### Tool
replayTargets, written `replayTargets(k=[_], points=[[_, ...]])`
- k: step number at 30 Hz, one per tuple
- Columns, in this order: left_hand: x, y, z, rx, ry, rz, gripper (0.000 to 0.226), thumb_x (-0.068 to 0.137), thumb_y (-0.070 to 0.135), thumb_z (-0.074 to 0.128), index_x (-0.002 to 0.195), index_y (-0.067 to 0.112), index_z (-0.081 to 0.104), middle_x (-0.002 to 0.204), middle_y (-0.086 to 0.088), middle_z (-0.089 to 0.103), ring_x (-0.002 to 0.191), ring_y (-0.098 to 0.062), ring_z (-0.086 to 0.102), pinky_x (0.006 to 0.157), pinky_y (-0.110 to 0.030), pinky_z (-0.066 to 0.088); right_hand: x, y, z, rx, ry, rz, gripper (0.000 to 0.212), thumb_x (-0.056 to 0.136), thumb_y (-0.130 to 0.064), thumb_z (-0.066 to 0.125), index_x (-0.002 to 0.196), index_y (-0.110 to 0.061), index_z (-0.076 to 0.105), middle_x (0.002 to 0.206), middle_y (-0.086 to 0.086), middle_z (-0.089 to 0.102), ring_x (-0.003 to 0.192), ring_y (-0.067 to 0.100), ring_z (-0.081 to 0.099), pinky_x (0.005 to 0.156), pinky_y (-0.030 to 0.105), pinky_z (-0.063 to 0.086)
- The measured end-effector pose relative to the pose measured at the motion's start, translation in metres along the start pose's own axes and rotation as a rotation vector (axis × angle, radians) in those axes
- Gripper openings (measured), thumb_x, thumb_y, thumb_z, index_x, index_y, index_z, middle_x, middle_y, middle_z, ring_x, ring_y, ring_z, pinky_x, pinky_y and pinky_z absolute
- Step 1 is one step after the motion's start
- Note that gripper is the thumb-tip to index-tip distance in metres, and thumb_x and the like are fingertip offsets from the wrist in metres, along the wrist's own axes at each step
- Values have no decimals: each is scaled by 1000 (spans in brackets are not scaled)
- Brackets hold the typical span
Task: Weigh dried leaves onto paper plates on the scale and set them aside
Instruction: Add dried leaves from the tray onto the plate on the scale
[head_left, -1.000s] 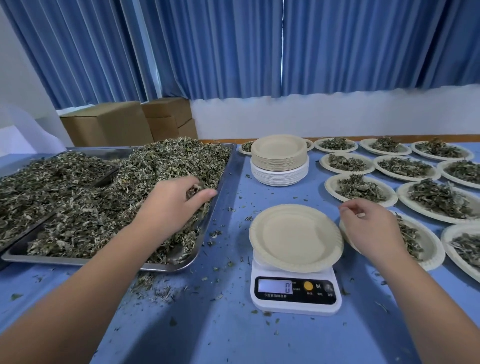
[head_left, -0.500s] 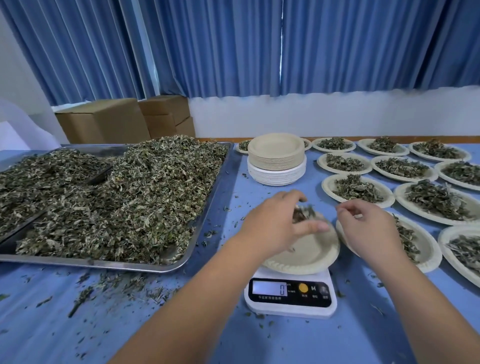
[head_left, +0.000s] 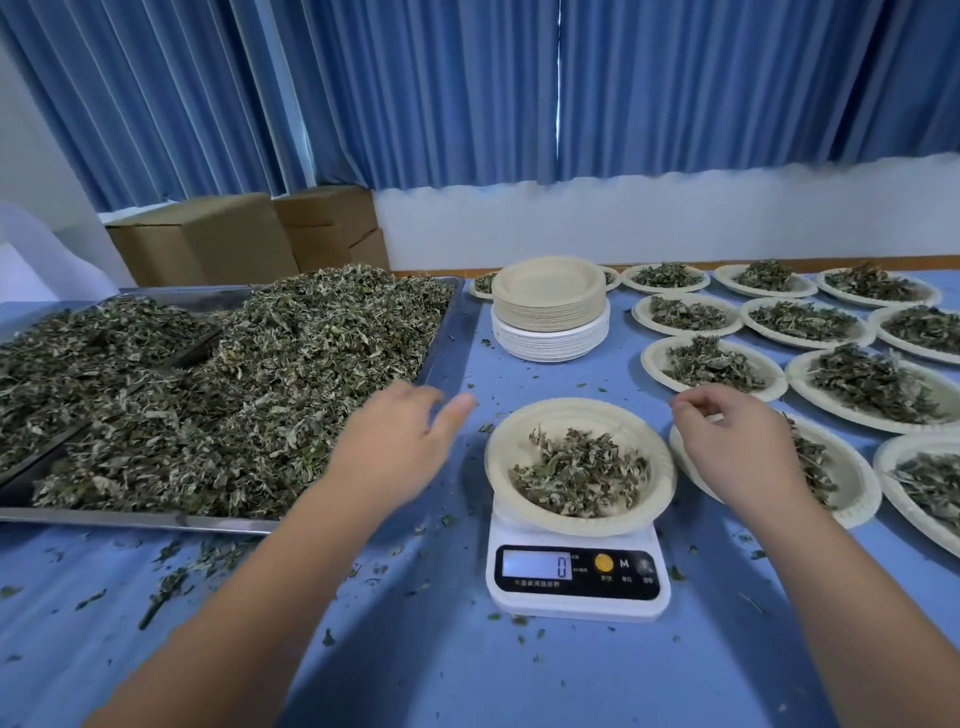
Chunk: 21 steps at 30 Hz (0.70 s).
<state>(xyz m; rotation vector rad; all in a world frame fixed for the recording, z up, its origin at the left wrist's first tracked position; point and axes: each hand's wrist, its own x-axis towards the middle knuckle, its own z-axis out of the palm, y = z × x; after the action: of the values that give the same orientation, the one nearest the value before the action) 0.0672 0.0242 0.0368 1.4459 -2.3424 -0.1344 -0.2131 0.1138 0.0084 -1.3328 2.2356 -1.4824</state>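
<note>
Blue cloth covers the table (head_left: 467, 675), littered with leaf crumbs (head_left: 166, 592) nearest the camera, under the left forearm. Between the two hands stands the white scale (head_left: 576, 597), its display showing 0. On it sits a paper plate (head_left: 514, 431) that was bare a second ago and now carries a small heap of dried leaves (head_left: 579, 475). Half a second ago the left hand (head_left: 395, 441) was over that plate pinching a clump. Now it is just left of the rim, fingers spread and blurred, holding nothing, and it seems headed back toward the tray. The right hand (head_left: 737, 447) hovers just right of the plate as before, fingers loosely curled with nothing visible in them, above the edge of a filled plate (head_left: 852, 483). So the first handful has been dropped. The heap looks smaller than those already set aside, so I judge more leaves are needed before this plate can move off. Beyond the left hand lies the metal tray (head_left: 457, 296) heaped with the leaf supply (head_left: 260, 389). Straight ahead, past both hands, is the stack of empty plates (head_left: 550, 312). Beyond the right hand are rows of weighed plates (head_left: 711, 364). Farthest back are cardboard boxes (head_left: 208, 239) and blue curtains (head_left: 467, 93).
</note>
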Motion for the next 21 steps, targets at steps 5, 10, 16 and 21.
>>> replayTargets(k=[5,10,16,21], points=[[-8,-52,2,130,-293,-270,90,86,71,1,118,14,62,124,-12,58,111,-29,54,100,-45,41,-2,-2,0,-22,-12,-11,11,90,-18,57,86,-21,67,78,-17,58,78,16,54,71,28,35],[-12,-56,0,160,-304,-198,69,90,72,23,107,20,65,98,-1,67,88,-19,62,84,-39,53,-3,-2,0,-40,-19,-22,12,90,-17,56,87,-19,67,79,-14,58,80,19,55,71,29,35],[-15,-50,-1,286,-151,-184,67,92,70,24,111,18,63,90,-1,62,86,-21,59,73,-37,55,-3,-2,-1,-41,-18,-16,12,90,-17,56,87,-20,68,79,-16,58,81,19,55,70,28,34],[-18,-50,7,286,-327,-195,77,89,75,14,102,16,61,81,0,57,88,-21,55,83,-40,51,-3,-2,-2,-34,-18,-21,12,91,-17,56,88,-20,68,79,-19,56,79,17,54,70,28,34]])
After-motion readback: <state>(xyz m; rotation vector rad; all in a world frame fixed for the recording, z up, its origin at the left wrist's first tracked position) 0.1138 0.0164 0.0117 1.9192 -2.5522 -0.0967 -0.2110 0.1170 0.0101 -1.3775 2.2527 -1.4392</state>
